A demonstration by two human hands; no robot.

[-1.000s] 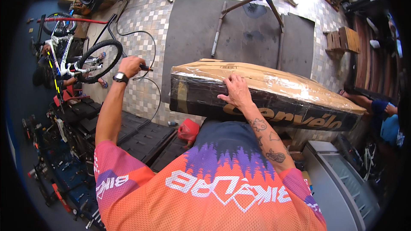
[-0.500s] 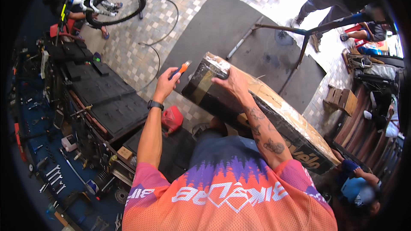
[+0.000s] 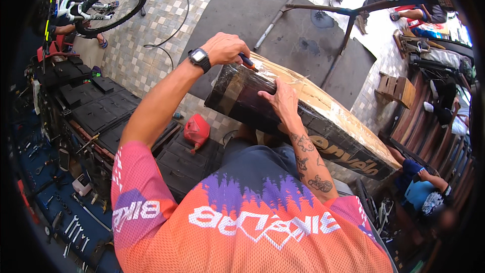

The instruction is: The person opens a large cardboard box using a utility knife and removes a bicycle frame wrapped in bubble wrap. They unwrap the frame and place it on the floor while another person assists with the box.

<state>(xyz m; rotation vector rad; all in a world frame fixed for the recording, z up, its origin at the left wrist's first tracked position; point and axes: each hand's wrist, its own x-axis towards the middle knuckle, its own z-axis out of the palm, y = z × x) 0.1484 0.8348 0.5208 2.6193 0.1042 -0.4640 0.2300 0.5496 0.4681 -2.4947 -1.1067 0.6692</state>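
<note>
Hands apart from each other, both at the near-left end of a long cardboard carton. Left hand: fingers curled round the slim dark-blue and orange handle of a cutter, its front end at the carton's top face; blade not discernible. Right hand: thumb and fingers spread, resting over the carton's upper edge, not closed round it.

Carton position: in front of the wearer, slanting from centre to lower right; underside hidden, so support cannot be told. Shape: long, narrow, box-ended. Top face bare tan board, creased, with glossy clear tape reflecting light. Side face black, smooth, scuffed; a dull yellowish tape strip crosses it near the left end. Lettering: one large word in rounded tan characters along the black side, toward the right end.

Wearer's jersey: open mesh, orange with a jagged purple band, bold white block lettering across the chest and sleeve. Left wrist: square-faced digital watch, black strap; display unreadable.

Beyond the carton: matte dark mat, stained, with a worn tubular metal stand over it. Floor: small mottled square tiles. Red plastic jug, glossy, left of the wearer's legs.
</note>
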